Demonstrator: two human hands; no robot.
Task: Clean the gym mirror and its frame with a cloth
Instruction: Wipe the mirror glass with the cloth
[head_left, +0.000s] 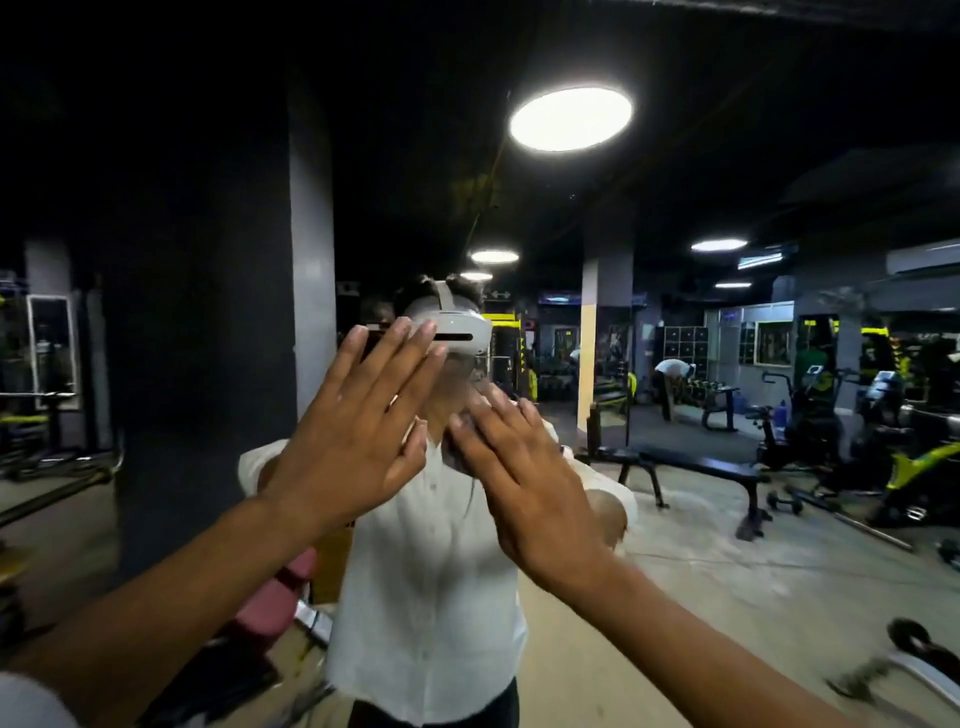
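Note:
The gym mirror (675, 545) fills the whole view and reflects me in a white shirt with a head-worn camera. My left hand (358, 431) is raised in front of the glass with its fingers straight and spread, holding nothing. Just to its right, my right hand (524, 478) is held up the same way, fingers straight, empty. Whether either palm touches the glass cannot be told. No cloth shows in the view, and the mirror's frame is out of sight.
The reflection shows a dim gym: a black bench (691, 462) at right, exercise bikes (810, 415) beyond it, a grey pillar (311, 260) at left, round ceiling lights (571, 119). A red padded seat (280, 597) stands low left. A person bends over in the far background.

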